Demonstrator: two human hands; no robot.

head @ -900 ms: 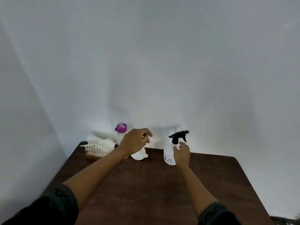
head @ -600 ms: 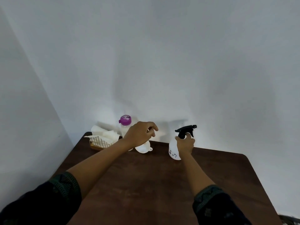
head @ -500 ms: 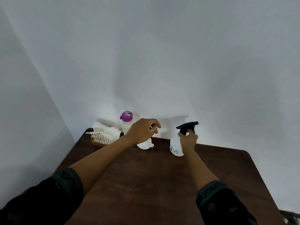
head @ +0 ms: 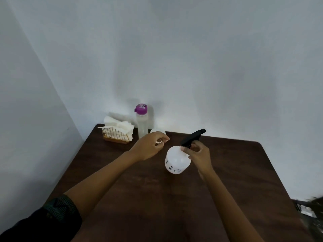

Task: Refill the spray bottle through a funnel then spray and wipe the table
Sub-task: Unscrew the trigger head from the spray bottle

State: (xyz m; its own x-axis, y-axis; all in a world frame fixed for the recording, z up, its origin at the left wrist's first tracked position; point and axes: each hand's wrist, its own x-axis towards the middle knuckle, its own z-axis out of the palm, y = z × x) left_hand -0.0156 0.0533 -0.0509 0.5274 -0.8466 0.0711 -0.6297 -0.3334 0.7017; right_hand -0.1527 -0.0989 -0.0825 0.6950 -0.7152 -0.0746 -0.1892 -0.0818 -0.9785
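Observation:
A white spray bottle with a black trigger head is on the dark wooden table, tilted toward me. My right hand grips its neck just below the trigger head. My left hand hovers to the left of the bottle with its fingers loosely curled, holding nothing. A white funnel lies behind my left hand, mostly hidden by it. A clear bottle with a purple cap stands at the back of the table.
A wire holder with white paper napkins sits at the table's back left corner. White walls close in behind and to the left. Something dark and blurred shows past the table's right edge.
My right hand closed round the spray bottle's neck and pulled it toward me, away from the wall. My left hand came back from the funnel. The camera tilted down.

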